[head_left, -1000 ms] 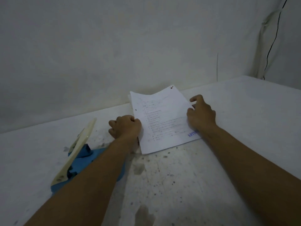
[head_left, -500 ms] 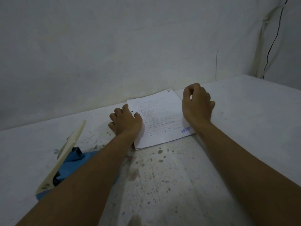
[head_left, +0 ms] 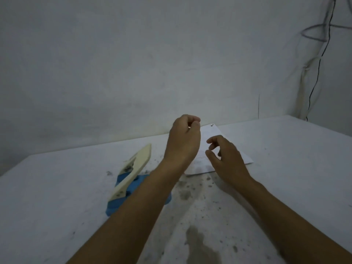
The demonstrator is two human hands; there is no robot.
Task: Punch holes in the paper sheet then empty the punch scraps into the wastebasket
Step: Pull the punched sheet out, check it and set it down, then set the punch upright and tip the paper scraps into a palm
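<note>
A white printed paper sheet (head_left: 210,134) lies flat on the white table (head_left: 285,159), near the wall, mostly covered by my hands. My left hand (head_left: 183,139) hovers above its left part with the fingers curled in and nothing in them. My right hand (head_left: 225,156) hovers over the sheet's right part, fingers loosely bent and apart, holding nothing. A hole punch (head_left: 131,176) with a blue base and a raised cream lever sits left of the sheet, partly behind my left forearm. No wastebasket is in view.
The tabletop is speckled with dark spots and a stain (head_left: 202,244) near the front. A bare wall (head_left: 133,63) stands right behind the table. Cables (head_left: 316,77) hang down in the right corner.
Both hands have lifted off the paper, which they were pressing and straightening before. The sheet now lies flat by itself. My view has shifted left.
</note>
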